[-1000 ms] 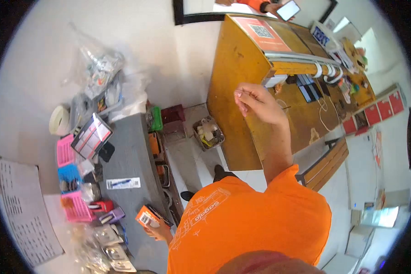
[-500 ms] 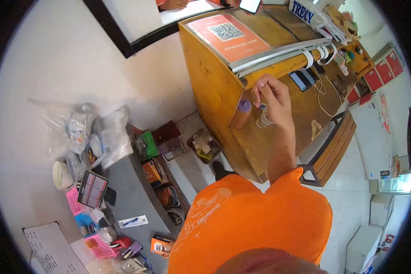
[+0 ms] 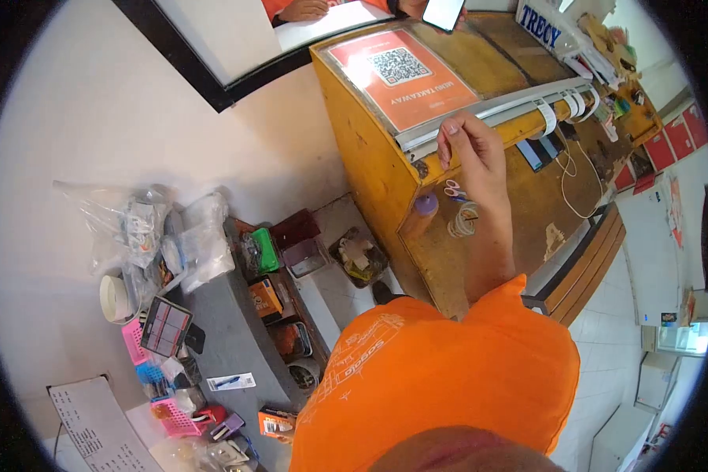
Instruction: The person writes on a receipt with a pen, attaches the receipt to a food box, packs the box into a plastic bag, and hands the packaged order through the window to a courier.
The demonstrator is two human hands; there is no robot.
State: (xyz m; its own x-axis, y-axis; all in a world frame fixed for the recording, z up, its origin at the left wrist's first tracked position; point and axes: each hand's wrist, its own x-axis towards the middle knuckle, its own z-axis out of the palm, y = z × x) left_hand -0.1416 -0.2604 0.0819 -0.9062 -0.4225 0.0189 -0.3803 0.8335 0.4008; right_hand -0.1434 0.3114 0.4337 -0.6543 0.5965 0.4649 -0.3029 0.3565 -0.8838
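Observation:
My right hand (image 3: 480,153) is raised at the front edge of the wooden counter (image 3: 370,157), its fingers curled in and the thumb pressed against them. Nothing shows between them. Close by lies an orange QR-code sheet (image 3: 440,93) under a clear cover. Below the hand, on the lower shelf, are scissors (image 3: 453,191), a coil of pale bands or tape (image 3: 462,220) and a bottle with a purple cap (image 3: 426,205). At lower left, my left hand (image 3: 290,435) barely shows beside my orange shirt, its fingers on a small orange box (image 3: 274,423).
Across the counter another person holds a lit phone (image 3: 444,12). Another phone (image 3: 540,152) with a cable lies on the shelf. A wooden bench (image 3: 586,271) stands at right. The grey table (image 3: 212,330) at left carries a tablet (image 3: 165,326), baskets and plastic bags.
My right hand has moved from over the lower shelf toward the counter's upper front edge, uncovering the scissors and coil. The view has shifted slightly. My left hand stays at the box.

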